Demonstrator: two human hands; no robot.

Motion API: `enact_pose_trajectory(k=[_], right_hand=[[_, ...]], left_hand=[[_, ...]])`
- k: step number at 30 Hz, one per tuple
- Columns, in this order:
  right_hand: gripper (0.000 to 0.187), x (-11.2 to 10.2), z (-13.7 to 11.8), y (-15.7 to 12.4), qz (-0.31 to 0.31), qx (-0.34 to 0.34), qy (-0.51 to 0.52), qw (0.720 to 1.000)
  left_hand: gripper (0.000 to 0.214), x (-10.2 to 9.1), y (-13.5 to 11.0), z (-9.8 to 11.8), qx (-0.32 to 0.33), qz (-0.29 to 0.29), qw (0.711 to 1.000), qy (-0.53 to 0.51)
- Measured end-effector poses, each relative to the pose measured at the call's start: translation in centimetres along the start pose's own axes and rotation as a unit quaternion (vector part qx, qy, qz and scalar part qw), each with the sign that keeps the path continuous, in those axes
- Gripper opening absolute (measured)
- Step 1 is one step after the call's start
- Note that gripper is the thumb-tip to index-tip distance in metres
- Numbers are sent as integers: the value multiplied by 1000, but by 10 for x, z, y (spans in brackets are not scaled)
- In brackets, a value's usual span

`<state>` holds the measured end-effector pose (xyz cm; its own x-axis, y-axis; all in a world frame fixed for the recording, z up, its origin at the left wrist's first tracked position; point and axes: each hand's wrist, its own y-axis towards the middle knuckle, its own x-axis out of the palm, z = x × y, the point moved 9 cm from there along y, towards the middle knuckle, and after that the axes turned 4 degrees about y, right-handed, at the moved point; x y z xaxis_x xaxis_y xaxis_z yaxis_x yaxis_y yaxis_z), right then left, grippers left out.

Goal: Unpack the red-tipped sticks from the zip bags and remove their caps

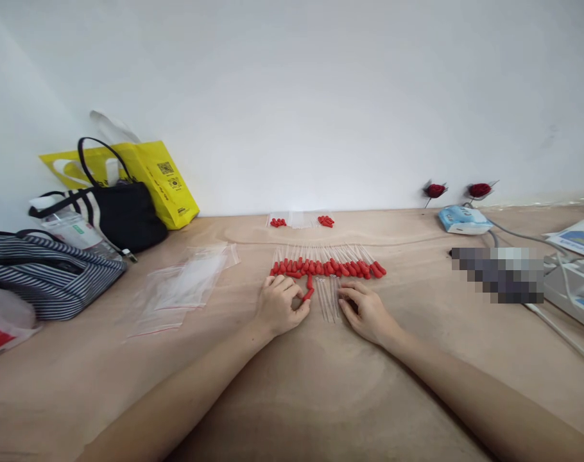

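My left hand (283, 304) has its thumb and forefinger closed on a small red rubber bulb (308, 294), just below a long row. Red bulbs (343, 268) make up that row, with thin clear tubes (316, 250) pointing away from me behind them, like droppers. Between my two hands lie several loose clear tubes (326, 300), side by side on the table. My right hand (365, 310) rests at their right edge, fingers curved and a little apart, its fingertips beside the tubes. No held thing shows in it.
Clear zip bags (190, 285) are spread at left. Behind the row, a clear bag (301, 220) lies between two small red heaps. A striped pouch (61, 276), black bag (133, 215) and yellow bag (169, 186) stand left. Tissues (464, 220) and a power strip (574, 289) with cables are right.
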<state>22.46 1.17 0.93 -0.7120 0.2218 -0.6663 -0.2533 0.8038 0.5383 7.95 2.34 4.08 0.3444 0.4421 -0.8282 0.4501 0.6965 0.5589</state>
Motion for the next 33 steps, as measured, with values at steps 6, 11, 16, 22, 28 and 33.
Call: enact_pose_trajectory(k=[6,11,16,22,28,33], right_hand=[[21,1,1,-1,-4,13,-7,1000],[20,0,-2,-1,-9,20,3,1000],[21,0,-3,0,-13,23,12,1000],[22,-1,-4,0,-5,2,26,1000],[20,-1,-6,-1,-10,-7,28,1000],[20,0,-9,-2,-20,-20,34,999]], left_hand=[[15,-6,-2,-20,-74,24,996,49],[19,-2,-3,-29,-88,16,995,47],[20,-6,-3,-30,-98,12,995,32],[21,6,3,-1,65,-51,996,-14],[13,16,10,0,84,-49,995,2],[14,11,12,-3,69,-30,997,18]])
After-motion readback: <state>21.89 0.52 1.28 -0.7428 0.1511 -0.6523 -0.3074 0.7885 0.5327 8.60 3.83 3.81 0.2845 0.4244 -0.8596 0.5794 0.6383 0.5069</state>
